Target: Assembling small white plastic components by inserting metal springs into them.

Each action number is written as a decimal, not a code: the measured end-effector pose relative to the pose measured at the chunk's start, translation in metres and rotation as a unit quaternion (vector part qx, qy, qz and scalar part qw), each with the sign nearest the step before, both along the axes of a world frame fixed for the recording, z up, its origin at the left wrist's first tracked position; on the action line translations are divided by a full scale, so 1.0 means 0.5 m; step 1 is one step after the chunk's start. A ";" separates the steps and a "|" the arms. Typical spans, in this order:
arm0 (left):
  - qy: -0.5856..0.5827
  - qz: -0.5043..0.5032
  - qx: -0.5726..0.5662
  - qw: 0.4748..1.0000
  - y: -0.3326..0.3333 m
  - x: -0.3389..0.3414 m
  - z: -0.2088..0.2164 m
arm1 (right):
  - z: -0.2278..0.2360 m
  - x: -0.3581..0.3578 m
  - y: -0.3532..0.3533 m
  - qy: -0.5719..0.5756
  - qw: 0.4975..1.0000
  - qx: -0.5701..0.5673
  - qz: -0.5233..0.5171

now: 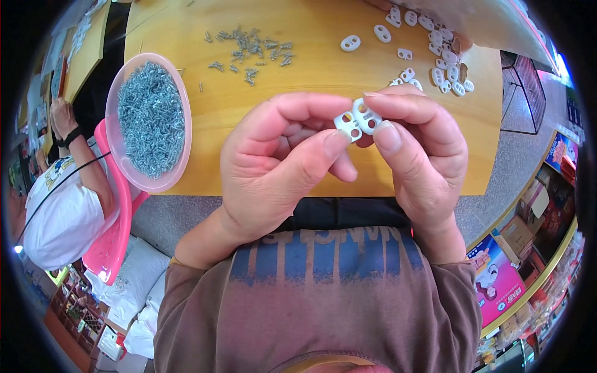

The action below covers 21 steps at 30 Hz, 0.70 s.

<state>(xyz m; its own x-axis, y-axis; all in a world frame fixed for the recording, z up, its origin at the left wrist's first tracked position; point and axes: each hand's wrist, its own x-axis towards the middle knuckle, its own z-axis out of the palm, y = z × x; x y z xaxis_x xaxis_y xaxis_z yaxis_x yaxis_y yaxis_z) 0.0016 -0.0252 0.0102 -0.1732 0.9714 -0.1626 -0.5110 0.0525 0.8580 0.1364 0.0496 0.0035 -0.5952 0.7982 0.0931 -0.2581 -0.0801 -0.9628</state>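
My left hand [283, 152] pinches the small squarish inner piece [346, 126] of a white plastic cord lock, which has round holes, between thumb and forefinger. Against it sits the oval white cord lock shell [367, 117], gripped by the thumb and forefinger of my right hand [420, 146]. The two pieces touch or overlap above the table's near half; how far one is inside the other I cannot tell. Small metal springs [249, 46] lie loose on the far side of the table. More white cord lock parts [449, 57] are scattered at the far right.
A pink oval basin [188, 124] full of springs stands at the left edge of the wooden table [298, 68]. Clear plastic sheeting [504, 28] covers the far right corner. Another person [68, 205] sits at the left on a pink chair [112, 248].
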 end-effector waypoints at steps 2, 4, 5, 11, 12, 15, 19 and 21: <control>-0.003 0.002 0.020 1.000 -0.002 0.000 -0.005 | 0.005 0.001 0.001 -0.003 1.000 -0.002 0.004; 0.001 -0.004 0.031 1.000 -0.004 0.000 -0.010 | 0.010 0.002 0.001 -0.006 1.000 -0.003 0.008; 0.004 -0.008 0.041 0.999 -0.004 0.000 -0.012 | 0.013 0.002 0.000 0.008 0.999 -0.037 0.014; 0.007 -0.020 0.054 0.998 -0.003 -0.005 -0.018 | 0.015 0.000 0.000 0.035 0.994 -0.096 0.040; 0.006 -0.022 0.054 0.998 -0.004 -0.009 -0.019 | 0.015 -0.001 0.000 0.052 0.990 -0.120 0.049; 0.034 -0.047 0.049 0.997 -0.006 -0.015 -0.023 | 0.009 -0.006 -0.002 0.047 0.993 -0.096 0.056; 0.026 -0.042 0.059 0.997 -0.007 -0.012 -0.028 | 0.004 -0.004 -0.004 0.035 0.995 -0.074 0.051; 0.021 -0.037 0.058 0.997 -0.008 -0.011 -0.029 | 0.000 0.000 -0.001 0.015 0.997 -0.027 0.065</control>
